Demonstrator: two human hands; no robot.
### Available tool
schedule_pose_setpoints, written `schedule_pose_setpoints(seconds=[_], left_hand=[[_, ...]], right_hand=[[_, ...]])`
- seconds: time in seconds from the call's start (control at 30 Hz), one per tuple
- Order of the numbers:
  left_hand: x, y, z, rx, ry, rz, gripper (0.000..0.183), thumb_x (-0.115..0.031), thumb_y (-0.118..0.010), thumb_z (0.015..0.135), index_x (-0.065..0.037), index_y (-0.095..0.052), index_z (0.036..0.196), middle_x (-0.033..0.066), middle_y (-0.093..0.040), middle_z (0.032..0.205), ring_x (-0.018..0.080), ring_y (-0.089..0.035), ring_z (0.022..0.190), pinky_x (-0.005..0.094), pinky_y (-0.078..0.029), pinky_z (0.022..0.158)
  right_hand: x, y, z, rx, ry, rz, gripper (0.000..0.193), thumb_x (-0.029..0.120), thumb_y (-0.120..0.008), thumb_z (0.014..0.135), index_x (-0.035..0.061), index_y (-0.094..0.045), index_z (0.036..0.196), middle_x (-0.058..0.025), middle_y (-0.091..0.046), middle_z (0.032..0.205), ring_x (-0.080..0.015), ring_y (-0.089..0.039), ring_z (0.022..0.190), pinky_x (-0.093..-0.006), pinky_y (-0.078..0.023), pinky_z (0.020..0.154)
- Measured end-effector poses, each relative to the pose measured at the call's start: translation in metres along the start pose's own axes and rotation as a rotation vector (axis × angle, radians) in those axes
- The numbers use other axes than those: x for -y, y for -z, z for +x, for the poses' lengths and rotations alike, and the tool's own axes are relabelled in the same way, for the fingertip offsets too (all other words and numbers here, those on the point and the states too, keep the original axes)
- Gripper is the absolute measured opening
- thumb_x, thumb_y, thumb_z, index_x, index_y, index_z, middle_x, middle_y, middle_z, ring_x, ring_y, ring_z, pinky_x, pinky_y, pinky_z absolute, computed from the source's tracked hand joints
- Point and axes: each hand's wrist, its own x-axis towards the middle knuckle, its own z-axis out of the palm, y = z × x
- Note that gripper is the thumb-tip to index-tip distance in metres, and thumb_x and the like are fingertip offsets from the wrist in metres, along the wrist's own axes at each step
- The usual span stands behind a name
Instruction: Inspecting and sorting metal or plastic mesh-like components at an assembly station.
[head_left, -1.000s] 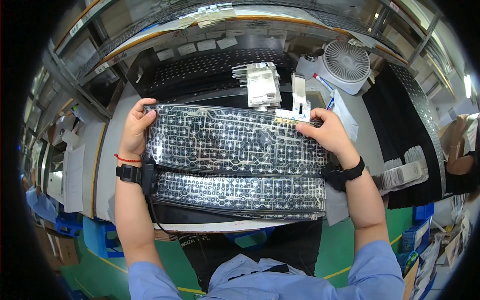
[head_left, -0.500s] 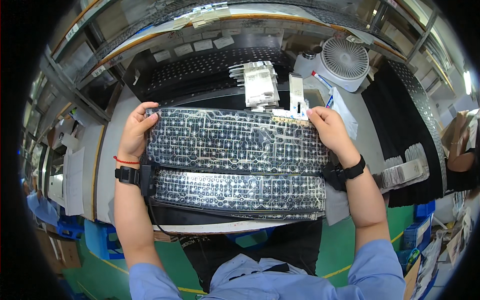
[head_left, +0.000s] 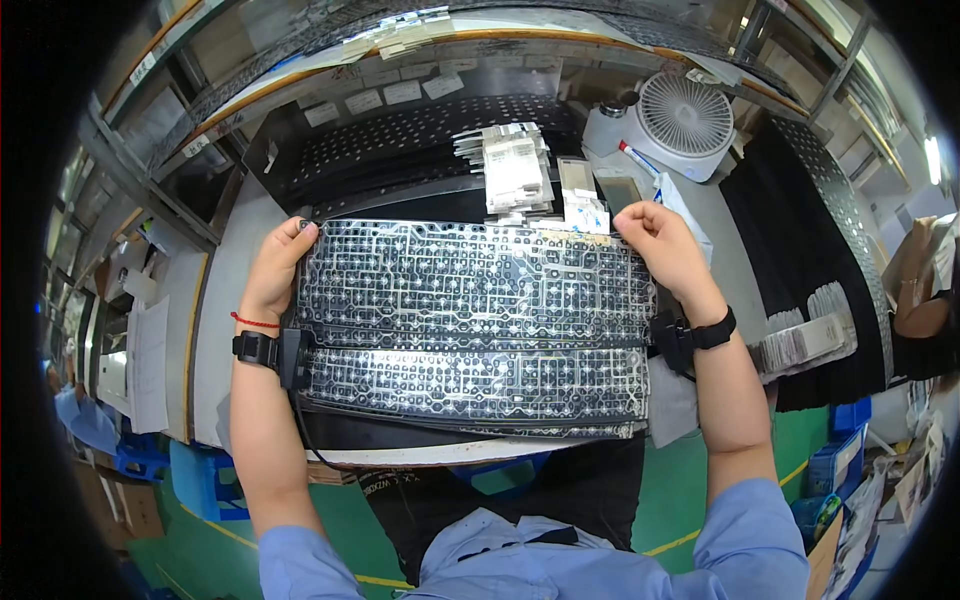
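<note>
A wide, clear flexible keyboard circuit sheet (head_left: 450, 280), printed with silvery tracks and dark dots, lies in front of me. At its far left corner my left hand (head_left: 272, 270) is closed, thumb on top and fingers beneath. My right hand (head_left: 665, 250) is closed in a pinch at the far right corner, its fingertips partly hidden. Nearer my body, a stack of similar sheets (head_left: 480, 385) rests on the table. Just beyond the sheet's far edge are a pile of white labelled strips (head_left: 515, 170) and a smaller white piece (head_left: 582, 205).
A white fan (head_left: 686, 115) stands at the back right, with a red-and-white tube (head_left: 640, 157) and a plastic bag (head_left: 688, 215) before it. More white pieces (head_left: 815, 338) are bundled at the right, beside black perforated material (head_left: 790, 230). A shelf edge (head_left: 560, 42) crosses the back.
The held sheet now lies flatter, its near edge closer to the stack. My right hand's fingers have curled in more. The small white piece beyond the sheet has shifted left and looks shorter.
</note>
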Motion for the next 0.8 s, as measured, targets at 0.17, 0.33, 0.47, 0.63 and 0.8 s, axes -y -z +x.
schedule_pose_setpoints(seconds=[0.17,0.33,0.47,0.63,0.8], left_hand=[[0.001,-0.003,-0.001,0.012,-0.067,-0.073,0.011,-0.016,-0.057,0.099,-0.007,-0.060,0.095,-0.0010,-0.067,0.089,0.0049,-0.061,0.077,0.0207,-0.050,0.072],[0.003,-0.001,-0.001,0.032,-0.079,-0.088,0.011,-0.016,-0.058,0.099,-0.006,-0.060,0.096,-0.0006,-0.067,0.091,0.0056,-0.061,0.079,0.0215,-0.051,0.074],[0.000,-0.004,-0.001,0.021,-0.060,-0.061,0.011,-0.017,-0.058,0.099,-0.006,-0.060,0.095,-0.0006,-0.067,0.090,0.0057,-0.061,0.079,0.0215,-0.051,0.074],[-0.001,-0.003,-0.001,0.029,-0.049,-0.049,0.013,-0.018,-0.057,0.099,-0.006,-0.061,0.095,-0.0007,-0.067,0.090,0.0053,-0.061,0.078,0.0213,-0.050,0.072],[-0.003,-0.006,-0.002,-0.016,-0.001,-0.052,0.018,-0.021,-0.055,0.101,-0.006,-0.063,0.097,-0.0002,-0.068,0.089,0.0052,-0.062,0.078,0.0210,-0.050,0.071]], right_hand=[[0.013,-0.006,-0.004,0.110,-0.012,-0.303,0.030,0.027,-0.078,0.082,-0.0003,-0.066,0.082,-0.0007,-0.062,0.073,-0.0061,-0.054,0.069,-0.0236,-0.044,0.063],[0.007,-0.009,-0.002,0.093,0.010,-0.291,0.025,0.021,-0.073,0.086,-0.0009,-0.064,0.079,0.0022,-0.060,0.071,-0.0040,-0.051,0.067,-0.0233,-0.041,0.060],[-0.017,-0.002,0.004,-0.031,0.001,-0.120,0.022,0.018,-0.063,0.093,-0.0025,-0.066,0.086,-0.0034,-0.065,0.075,-0.0083,-0.057,0.070,-0.0256,-0.046,0.066],[-0.020,-0.003,0.005,-0.106,0.040,-0.030,0.022,0.015,-0.051,0.099,-0.0011,-0.062,0.088,-0.0026,-0.062,0.076,-0.0092,-0.057,0.073,-0.0252,-0.046,0.068],[-0.015,0.005,0.005,-0.170,-0.043,0.026,0.027,0.020,-0.052,0.100,0.0011,-0.060,0.082,-0.0014,-0.058,0.073,-0.0094,-0.053,0.069,-0.0253,-0.044,0.066]])
